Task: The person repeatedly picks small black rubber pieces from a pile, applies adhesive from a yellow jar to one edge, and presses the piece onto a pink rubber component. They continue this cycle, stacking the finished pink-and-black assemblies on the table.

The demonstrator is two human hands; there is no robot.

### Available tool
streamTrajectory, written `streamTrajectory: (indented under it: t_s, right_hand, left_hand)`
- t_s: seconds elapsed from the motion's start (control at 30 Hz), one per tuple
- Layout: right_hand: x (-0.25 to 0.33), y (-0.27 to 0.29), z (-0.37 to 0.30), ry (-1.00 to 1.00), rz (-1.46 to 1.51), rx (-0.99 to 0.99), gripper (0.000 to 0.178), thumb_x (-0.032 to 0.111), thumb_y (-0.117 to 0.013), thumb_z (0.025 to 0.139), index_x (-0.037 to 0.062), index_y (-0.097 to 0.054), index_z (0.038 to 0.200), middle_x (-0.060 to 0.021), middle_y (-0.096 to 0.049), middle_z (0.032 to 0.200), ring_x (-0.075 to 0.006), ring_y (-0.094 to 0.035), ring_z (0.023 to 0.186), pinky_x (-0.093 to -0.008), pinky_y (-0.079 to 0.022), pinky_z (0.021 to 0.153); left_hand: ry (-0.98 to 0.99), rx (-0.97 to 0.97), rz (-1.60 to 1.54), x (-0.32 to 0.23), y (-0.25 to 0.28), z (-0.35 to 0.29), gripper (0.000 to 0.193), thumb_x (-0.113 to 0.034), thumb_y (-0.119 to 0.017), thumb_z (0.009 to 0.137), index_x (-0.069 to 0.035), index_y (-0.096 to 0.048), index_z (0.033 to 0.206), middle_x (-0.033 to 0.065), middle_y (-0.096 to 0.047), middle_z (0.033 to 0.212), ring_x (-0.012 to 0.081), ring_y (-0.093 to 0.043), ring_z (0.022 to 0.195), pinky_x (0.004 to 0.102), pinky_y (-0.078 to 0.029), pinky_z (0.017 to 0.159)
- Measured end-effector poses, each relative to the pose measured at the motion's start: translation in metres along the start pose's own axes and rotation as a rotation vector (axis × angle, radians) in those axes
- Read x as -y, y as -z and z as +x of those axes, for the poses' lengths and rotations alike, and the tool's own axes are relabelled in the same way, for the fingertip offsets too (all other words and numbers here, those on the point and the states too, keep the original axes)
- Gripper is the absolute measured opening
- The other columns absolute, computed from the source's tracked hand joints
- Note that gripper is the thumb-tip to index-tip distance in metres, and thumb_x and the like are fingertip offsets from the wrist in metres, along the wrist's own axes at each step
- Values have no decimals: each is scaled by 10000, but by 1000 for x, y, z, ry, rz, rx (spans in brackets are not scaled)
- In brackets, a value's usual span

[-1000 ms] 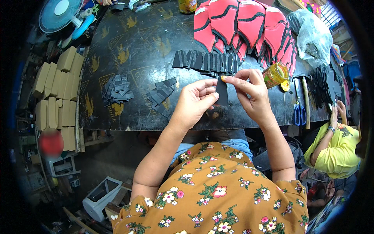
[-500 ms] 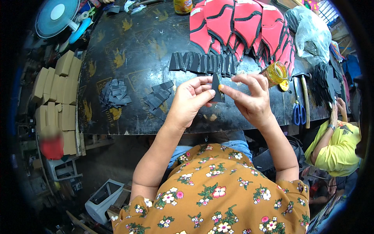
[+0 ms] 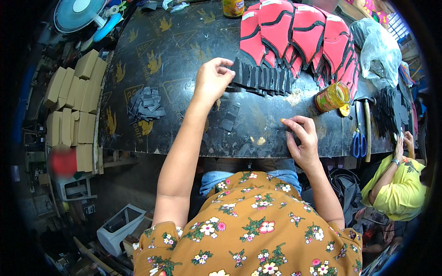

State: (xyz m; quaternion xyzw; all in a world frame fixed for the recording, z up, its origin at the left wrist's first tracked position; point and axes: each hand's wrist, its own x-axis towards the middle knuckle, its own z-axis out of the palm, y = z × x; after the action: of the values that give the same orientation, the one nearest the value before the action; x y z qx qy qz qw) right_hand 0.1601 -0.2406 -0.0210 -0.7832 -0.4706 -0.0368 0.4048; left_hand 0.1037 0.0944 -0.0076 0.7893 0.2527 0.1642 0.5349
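My left hand (image 3: 214, 80) reaches over the table, its fingers pinching a dark strip (image 3: 237, 70) at the left end of a row of black strips (image 3: 264, 79). These strips overlap side by side. Lower and to the right, my right hand (image 3: 302, 140) hovers by the table's near edge, holding nothing. Its index finger and thumb are apart, with an orange-yellow smear on the index fingertip. Between my arms lie a few loose dark pieces (image 3: 229, 118). Another pile of small dark pieces (image 3: 145, 105) sits to the left of my forearm.
Pink-red panels with black trim (image 3: 307, 33) are stacked at the back right. An uncapped jar (image 3: 332, 96) leans near its yellow lid (image 3: 344, 110). Blue-handled scissors (image 3: 359, 143) and a hammer (image 3: 367, 129) lie right, near a co-worker in yellow (image 3: 398, 184). Cartons (image 3: 73, 101) stand left.
My left hand has carried the dark strip forward and left to the row's end. My right hand has drawn away from it, down toward the near edge. The view has shifted slightly.
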Motion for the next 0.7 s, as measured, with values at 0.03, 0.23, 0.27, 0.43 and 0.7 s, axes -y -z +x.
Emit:
streamTrajectory:
  t_s: [0.03,0.23,0.27,0.43,0.7]
  right_hand:
    - [-1,0,0,-17,-1,22,469,-48,-742,822,82,-766,1272,-136,-665,1166,-336,-639,1086,-441,-513,966]
    - [-3,2,-1,-15,-3,44,470,-33,-745,827,79,-758,1283,-145,-659,1177,-343,-637,1101,-446,-513,987]
    - [-3,1,-2,-6,-10,30,474,-35,-746,827,76,-755,1287,-144,-659,1176,-343,-638,1105,-443,-518,990]
    - [-3,10,2,-54,113,-26,431,9,-806,851,62,-752,1275,-135,-671,1193,-330,-643,1133,-439,-524,1002]
    - [-20,132,61,-44,-634,-195,553,465,-946,759,126,-814,1174,-130,-671,1378,-349,-609,1285,-503,-469,1060]
  left_hand:
    - [7,-6,33,0,-6,1,323,-73,-801,924,-19,-766,1241,62,-788,982,96,-713,813,266,-581,747]
    - [-228,-225,408,-7,-21,-14,264,-95,-836,878,-21,-778,1124,117,-785,984,201,-757,785,342,-609,747]
    - [-274,-256,391,-8,-18,-20,247,-91,-833,880,-20,-776,1110,119,-783,992,199,-754,786,344,-607,746]
    - [-223,-116,435,-24,15,-66,220,-172,-827,877,-36,-750,1032,153,-762,922,332,-757,851,454,-586,780]
    - [-96,77,568,-24,-3,-123,449,-95,-873,789,-36,-729,1209,147,-748,1059,369,-722,1020,480,-583,913]
